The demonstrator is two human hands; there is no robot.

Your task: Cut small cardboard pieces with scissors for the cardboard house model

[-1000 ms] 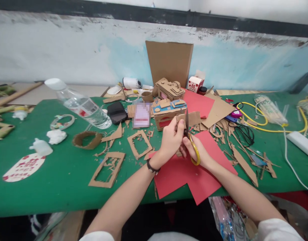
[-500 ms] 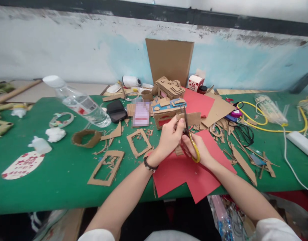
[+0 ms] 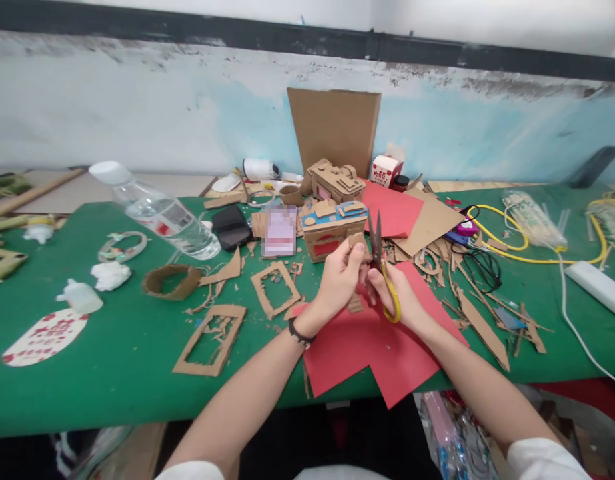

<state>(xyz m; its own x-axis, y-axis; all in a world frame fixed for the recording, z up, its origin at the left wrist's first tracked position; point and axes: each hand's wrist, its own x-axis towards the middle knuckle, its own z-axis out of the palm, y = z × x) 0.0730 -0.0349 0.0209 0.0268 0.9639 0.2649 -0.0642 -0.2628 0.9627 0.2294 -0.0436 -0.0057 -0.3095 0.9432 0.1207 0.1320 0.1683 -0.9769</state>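
My left hand [image 3: 340,277] pinches a small piece of cardboard [image 3: 358,241] between thumb and fingers. My right hand [image 3: 395,293] grips yellow-handled scissors [image 3: 391,297], whose dark blades point away from me and stand slightly apart just right of the cardboard. Both hands are above red paper [image 3: 332,353] with a notch in its near edge. Behind them sits a cardboard box model [image 3: 315,235] with a blue top and a red patch. A cardboard camera model [image 3: 337,180] stands farther back. Fingers partly hide the held piece.
Cardboard frames [image 3: 210,340], a cardboard ring [image 3: 171,281] and a tilted water bottle [image 3: 160,213] are on the left. Cardboard scraps [image 3: 482,327], a yellow cable [image 3: 552,259] and a white power strip [image 3: 600,290] lie right. A cardboard sheet [image 3: 335,127] leans on the wall.
The long cardboard strip that extended right past the blades no longer shows there; only a short piece remains in my left hand. The scissor blades have parted. The view has shifted slightly.
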